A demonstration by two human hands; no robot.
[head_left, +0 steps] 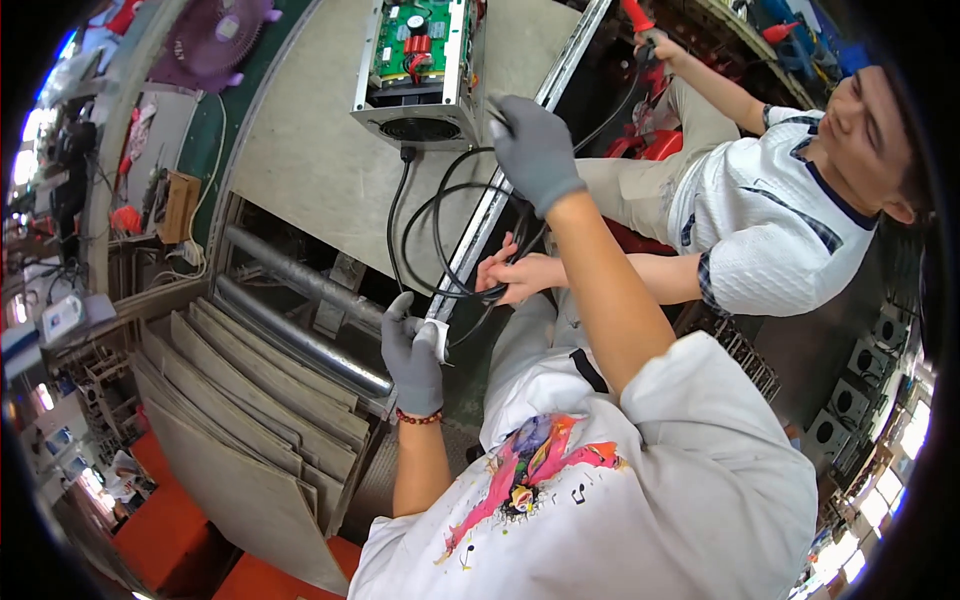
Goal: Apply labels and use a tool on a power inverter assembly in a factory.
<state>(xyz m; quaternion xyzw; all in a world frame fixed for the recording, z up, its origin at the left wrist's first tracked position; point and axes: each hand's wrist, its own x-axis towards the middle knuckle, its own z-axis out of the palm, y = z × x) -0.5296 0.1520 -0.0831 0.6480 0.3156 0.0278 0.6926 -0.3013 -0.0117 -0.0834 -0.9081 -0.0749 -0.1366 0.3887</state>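
My left hand (412,365), in a grey glove, closes on a small white tag (438,341) beside the black cable. My right hand (538,150), also gloved, is closed near the box's front corner; a thin dark piece (499,114) shows at its fingertips, too small to name. The metal box (412,122) stands with its top off, showing a green circuit board (416,42) and a fan grille. From its front hangs a looped black cable (437,215). A co-worker's hand (520,277) holds the loops between my hands.
The box rests on a grey board (300,140) bordered by a metal rail (475,235). Below are metal rollers (300,330) and a stack of grey panels (240,440). The co-worker (760,230) sits close on the right, holding a red-handled tool (637,14).
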